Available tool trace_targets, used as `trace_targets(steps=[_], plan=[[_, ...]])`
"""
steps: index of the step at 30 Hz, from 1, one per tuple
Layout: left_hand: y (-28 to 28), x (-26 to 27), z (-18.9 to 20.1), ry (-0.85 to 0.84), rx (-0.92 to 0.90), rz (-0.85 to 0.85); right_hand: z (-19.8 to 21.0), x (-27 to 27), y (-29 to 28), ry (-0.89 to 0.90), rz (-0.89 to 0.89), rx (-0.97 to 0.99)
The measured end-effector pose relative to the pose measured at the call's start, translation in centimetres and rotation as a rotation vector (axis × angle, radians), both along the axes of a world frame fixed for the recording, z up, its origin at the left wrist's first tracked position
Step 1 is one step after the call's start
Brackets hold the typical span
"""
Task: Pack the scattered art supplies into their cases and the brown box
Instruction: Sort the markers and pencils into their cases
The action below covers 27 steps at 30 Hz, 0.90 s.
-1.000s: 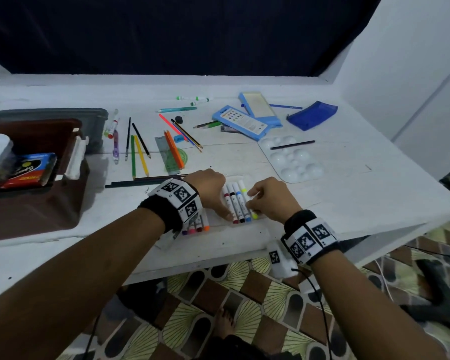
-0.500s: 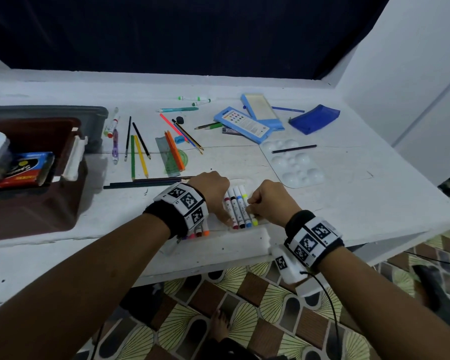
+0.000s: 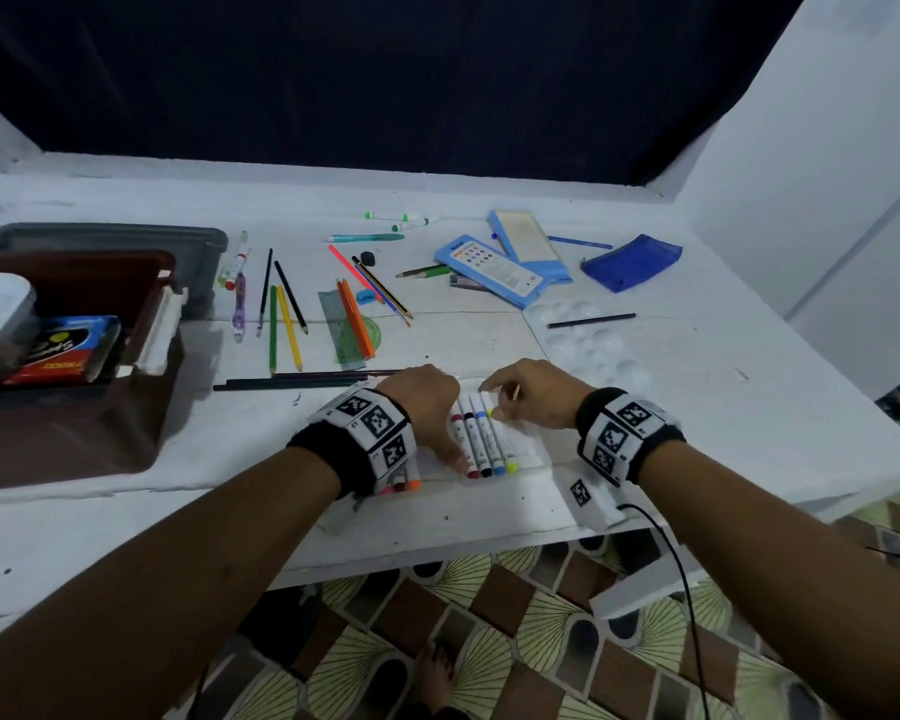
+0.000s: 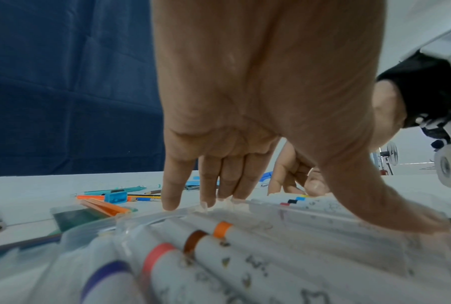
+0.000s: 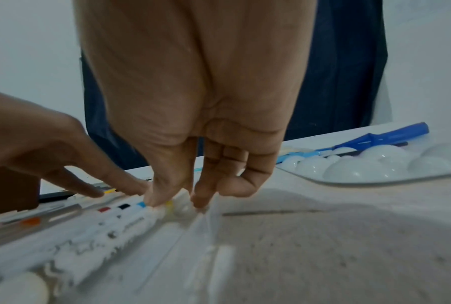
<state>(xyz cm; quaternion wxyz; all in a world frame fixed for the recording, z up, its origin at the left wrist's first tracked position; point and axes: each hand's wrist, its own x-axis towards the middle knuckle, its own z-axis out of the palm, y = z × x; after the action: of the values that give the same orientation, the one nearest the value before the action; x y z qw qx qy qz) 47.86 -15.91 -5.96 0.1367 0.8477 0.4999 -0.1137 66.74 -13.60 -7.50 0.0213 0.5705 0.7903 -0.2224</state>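
Note:
A clear marker case (image 3: 530, 452) lies at the table's near edge, with white markers in it. My left hand (image 3: 432, 413) presses down on the case with straight fingers, its thumb beside the red marker (image 3: 462, 439). In the left wrist view the left hand (image 4: 219, 197) touches the case rim (image 4: 146, 218) above the orange-capped marker (image 4: 221, 229). My right hand (image 3: 515, 402) pinches the far end of the yellow marker (image 3: 505, 449), the rightmost in the row. In the right wrist view the right hand (image 5: 177, 201) has thumb and forefinger either side of the yellow marker (image 5: 169, 203).
The brown box (image 3: 74, 407) stands at the left with a crayon pack (image 3: 63, 350) inside, a grey tray (image 3: 126, 236) behind it. Loose pencils (image 3: 287, 330), a green ruler (image 3: 349, 335), blue cases (image 3: 494, 267), a blue pouch (image 3: 630, 262) and a white palette (image 3: 593, 345) lie beyond the hands.
My right hand has slid from the middle of the yellow marker to its far end, so more of the marker shows. The left hand has stayed pressed on the case.

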Motion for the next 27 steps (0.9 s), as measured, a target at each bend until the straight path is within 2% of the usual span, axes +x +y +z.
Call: trace_targets(steps=[15,23,27], plan=[[0.3,-0.3,-1.0,-0.013,0.0,-0.024,-1.9,0.1,-0.8,0.138,-0.077,0.045],[1.0,0.4,-0.1,0.038,0.016,-0.052,-1.8,0.4,-0.6,0.112,-0.054,0.015],[3.3,0.1,0.8,0.041,-0.024,-0.064,-1.4,0.3,-0.6,0.12,-0.04,0.026]])
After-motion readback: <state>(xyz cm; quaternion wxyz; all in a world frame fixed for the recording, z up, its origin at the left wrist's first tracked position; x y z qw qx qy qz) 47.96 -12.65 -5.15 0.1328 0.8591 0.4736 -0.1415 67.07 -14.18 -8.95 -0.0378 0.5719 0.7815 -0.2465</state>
